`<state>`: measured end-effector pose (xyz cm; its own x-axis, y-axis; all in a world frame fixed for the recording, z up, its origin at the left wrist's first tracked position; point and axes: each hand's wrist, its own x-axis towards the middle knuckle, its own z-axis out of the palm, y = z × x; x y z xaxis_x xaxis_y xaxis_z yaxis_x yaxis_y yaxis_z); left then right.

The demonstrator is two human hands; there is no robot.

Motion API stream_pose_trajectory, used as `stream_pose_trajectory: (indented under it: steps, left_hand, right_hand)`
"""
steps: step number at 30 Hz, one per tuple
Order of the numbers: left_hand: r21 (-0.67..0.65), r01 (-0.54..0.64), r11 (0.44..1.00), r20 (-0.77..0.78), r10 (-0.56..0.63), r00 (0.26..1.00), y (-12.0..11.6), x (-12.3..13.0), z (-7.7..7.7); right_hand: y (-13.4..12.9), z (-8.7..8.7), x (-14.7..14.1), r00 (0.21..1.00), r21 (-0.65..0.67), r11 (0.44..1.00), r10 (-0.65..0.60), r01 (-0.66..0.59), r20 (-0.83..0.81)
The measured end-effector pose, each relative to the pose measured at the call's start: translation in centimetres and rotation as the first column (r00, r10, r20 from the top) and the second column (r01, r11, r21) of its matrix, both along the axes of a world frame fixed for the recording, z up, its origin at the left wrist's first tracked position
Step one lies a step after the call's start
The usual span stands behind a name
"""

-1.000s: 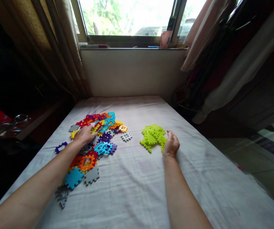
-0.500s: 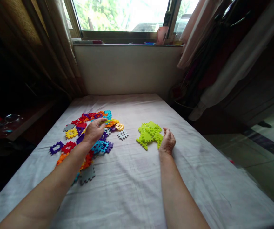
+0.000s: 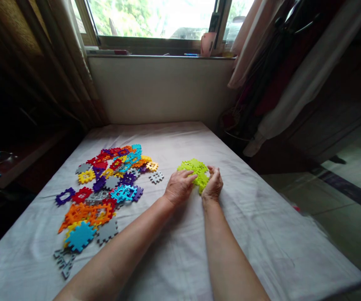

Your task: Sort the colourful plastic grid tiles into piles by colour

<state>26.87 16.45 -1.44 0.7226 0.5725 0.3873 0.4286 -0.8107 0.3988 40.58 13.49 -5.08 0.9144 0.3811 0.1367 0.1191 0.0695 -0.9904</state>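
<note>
My left hand (image 3: 179, 186) is at the near left side of a pile of lime-green interlocking plastic tiles (image 3: 194, 164). Its fingers bend over the pile and close on a lime-green tile there, though the thumb and most of that tile are hidden. On the pile's right side my right hand (image 3: 213, 184) rests on its edge, fingers loosely cupped and apart, with green tiles against its inner side. I see nothing gripped in it. Several green tiles overlap in the pile, some with toothed edges.
A spread of mixed tiles lies on the left of the cloth-covered table (image 3: 167, 259), including a blue tile (image 3: 80, 236), a grey tile (image 3: 107, 230) and orange tiles (image 3: 88, 213). A wall and window sill (image 3: 164, 57) stand behind. Clothes (image 3: 293, 104) hang at right.
My left hand has moved right from the mixed tiles to the green pile, bringing a lime-green tile. My right hand stays beside the pile. The view has shifted slightly.
</note>
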Motion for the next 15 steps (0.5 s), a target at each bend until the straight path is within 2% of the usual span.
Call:
stream_pose_trajectory:
  steps: [4, 7, 9, 11, 13, 15]
  left_hand:
    - [0.022, -0.059, 0.998, -0.063, 0.060, 0.996, -0.1, -3.2, -0.9]
    - [0.016, -0.152, 0.988, -0.037, 0.153, 0.988, -0.1, -6.6, -1.5]
    - [-0.002, -0.212, 0.977, 0.008, 0.212, 0.977, -0.2, -8.6, -2.2]
    - [-0.021, -0.259, 0.966, 0.055, 0.260, 0.964, -0.2, -10.1, -2.9]
    - [-0.030, -0.279, 0.960, 0.107, 0.280, 0.954, -0.2, -11.0, -3.5]
    - [-0.036, -0.278, 0.960, 0.159, 0.280, 0.947, -0.2, -11.3, -3.9]
  right_hand:
    - [-0.3, 0.6, -1.0, 0.980, -0.087, 0.995, 0.069, -0.054, 0.186]
    - [-1.2, 1.3, -2.8, 0.869, -0.310, 0.947, 0.225, -0.088, 0.441]
    - [-2.1, 1.7, -4.1, 0.749, -0.513, 0.854, 0.391, -0.080, 0.534]
    - [-2.9, 2.0, -5.1, 0.655, -0.680, 0.732, 0.536, -0.047, 0.533]
    - [-3.2, 2.3, -5.8, 0.607, -0.777, 0.629, 0.619, -0.003, 0.499]
    - [-2.8, 2.5, -6.0, 0.595, -0.820, 0.570, 0.642, 0.050, 0.483]
